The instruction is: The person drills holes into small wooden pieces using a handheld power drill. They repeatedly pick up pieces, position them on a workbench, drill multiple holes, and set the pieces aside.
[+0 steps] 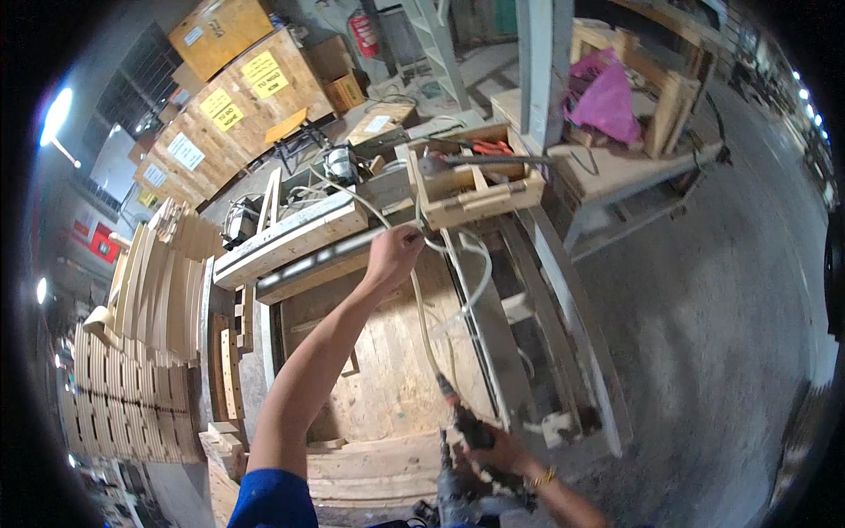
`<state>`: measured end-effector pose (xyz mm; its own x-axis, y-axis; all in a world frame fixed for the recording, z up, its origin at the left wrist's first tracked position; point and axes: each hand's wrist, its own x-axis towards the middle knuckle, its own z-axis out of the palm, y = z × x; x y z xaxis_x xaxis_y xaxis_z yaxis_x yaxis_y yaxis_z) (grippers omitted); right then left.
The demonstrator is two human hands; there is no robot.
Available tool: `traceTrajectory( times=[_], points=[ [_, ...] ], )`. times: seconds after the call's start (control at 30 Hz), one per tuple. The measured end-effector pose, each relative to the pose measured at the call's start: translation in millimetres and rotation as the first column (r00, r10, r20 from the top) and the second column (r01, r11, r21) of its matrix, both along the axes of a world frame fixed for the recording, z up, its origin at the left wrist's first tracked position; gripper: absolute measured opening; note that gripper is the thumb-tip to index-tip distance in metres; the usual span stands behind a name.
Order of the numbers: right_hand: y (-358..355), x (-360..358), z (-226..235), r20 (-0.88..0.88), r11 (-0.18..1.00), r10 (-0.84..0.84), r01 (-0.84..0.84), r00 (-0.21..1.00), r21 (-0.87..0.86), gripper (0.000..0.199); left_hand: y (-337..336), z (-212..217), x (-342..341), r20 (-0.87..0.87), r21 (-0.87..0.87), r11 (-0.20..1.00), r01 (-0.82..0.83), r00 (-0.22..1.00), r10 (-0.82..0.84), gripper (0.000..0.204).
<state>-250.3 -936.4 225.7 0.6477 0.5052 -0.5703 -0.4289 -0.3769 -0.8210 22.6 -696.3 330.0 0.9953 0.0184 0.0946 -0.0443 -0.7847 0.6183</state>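
1. Left hand (393,251): raised toward 12 o'clock, fingers closed around the pale air hose (422,326) where it passes the edge of the long bench (290,242).
2. Right hand (500,453): low, at about 5 o'clock, closed around the dark air tool (462,480); a gold bracelet (541,478) sits on the wrist.
3. Air hose: runs from the tool's upper end up to the left hand, then loops on toward the wooden tool box (471,189) at 12 o'clock.
4. Wooden panel (387,352): lies flat between the two hands, under the hose.
5. Stacked wood slats (141,352): piled at 9 o'clock, well apart from both hands.
6. Progress, as a judgement: the tool is in hand and the hose is being held up off the panel; the tool tip is not seen touching any wood, so work on the panel appears not yet begun.
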Motion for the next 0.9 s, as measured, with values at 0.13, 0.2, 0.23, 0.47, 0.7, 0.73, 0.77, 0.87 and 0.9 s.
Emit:
traceTrajectory(
  times=[0.13, 0.2, 0.23, 0.47, 0.7, 0.73, 0.77, 0.87, 0.9],
  points=[
    [0.7, -3.3, -18.9, -0.327, 0.951, 0.003, 0.098, 0.945, 0.292, 0.037, 0.3, -32.5, 111.9, 0.156, 0.243, 0.964, 0.105, 0.977, -0.146, 0.023],
    [4.1, -9.6, -28.9, -0.368, 0.937, -0.012, 0.139, 0.930, 0.319, 0.037, 1.6, -58.3, 152.2, 0.030, 0.363, 0.918, 0.159, 0.983, -0.182, 0.024],
    [2.1, -9.4, -23.5, -0.350, 0.957, -0.024, 0.124, 0.936, 0.264, 0.030, 4.5, -70.6, 167.3, -0.001, 0.368, 0.917, 0.151, 0.987, -0.162, 0.023],
    [-4.7, 18.7, 22.1, -0.198, 0.990, 0.052, -0.076, 0.979, -0.115, 0.046, 2.9, -93.6, 239.7, -0.116, 0.544, 0.760, 0.355, 0.929, -0.351, 0.014],
    [-3.2, 11.0, -1.0, -0.306, 0.996, 0.074, -0.084, 0.949, -0.021, 0.046, -13.1, -87.7, 249.4, -0.119, 0.715, 0.516, 0.472, 0.810, -0.575, 0.012],
    [-3.7, 12.8, -4.5, -0.321, 0.997, 0.054, -0.069, 0.945, -0.037, 0.044, -36.2, -86.9, 248.6, -0.142, 0.747, 0.483, 0.457, 0.819, -0.557, 0.011],
    [-5.6, 31.6, 39.5, -0.303, 0.991, -0.098, 0.120, 0.948, 0.057, 0.025, -26.8, -95.8, 243.7, -0.038, 0.693, 0.597, 0.404, 0.847, -0.530, 0.011],
    [0.7, 33.1, 41.8, -0.298, 0.953, -0.212, 0.265, 0.930, 0.147, 0.024, -35.8, -103.1, 237.9, 0.041, 0.667, 0.662, 0.341, 0.871, -0.490, 0.011],
    [-3.9, 32.9, 39.6, -0.446, 0.997, -0.073, 0.065, 0.892, -0.032, 0.031, -32.8, -103.7, 238.5, 0.042, 0.725, 0.594, 0.348, 0.839, -0.543, 0.011]
  ],
)
